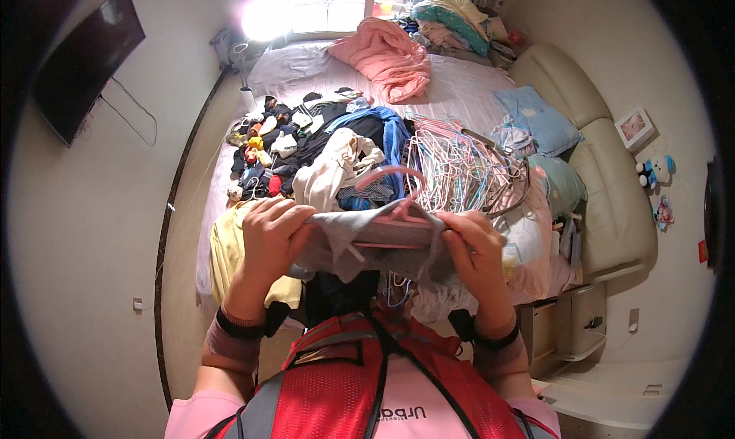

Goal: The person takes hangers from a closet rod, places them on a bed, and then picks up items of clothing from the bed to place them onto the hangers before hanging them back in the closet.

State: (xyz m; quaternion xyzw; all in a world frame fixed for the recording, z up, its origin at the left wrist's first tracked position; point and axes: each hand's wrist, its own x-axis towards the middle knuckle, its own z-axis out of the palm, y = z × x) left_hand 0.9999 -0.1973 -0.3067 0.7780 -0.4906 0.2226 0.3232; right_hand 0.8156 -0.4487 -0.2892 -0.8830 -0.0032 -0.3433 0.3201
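Observation:
Between my two hands a grey garment (pixel 344 238) is held up over the near side of the bed. A pink clothes hanger (pixel 396 232) sits inside its neck opening, with the curved hook rising above the cloth. My left hand (pixel 278 229) pinches one shoulder of the garment, and my right hand (pixel 474 241) grips the other. The lower part of the garment is partly hidden behind its folds. Just beyond lie a beige garment (pixel 330 175) and a blue garment (pixel 396 140). Yellow cloth (pixel 227 249) lies beside my left wrist.
A tangled heap of hangers (pixel 453 169) spreads at the right of the bed (pixel 459 83). Socks and dark clothes (pixel 275 146) are piled at the left. Farther back rests a pink quilt (pixel 385 60). Blue pillows (pixel 537 117) lean by the padded headboard (pixel 608 192). A lamp (pixel 247 94) stands at the far left.

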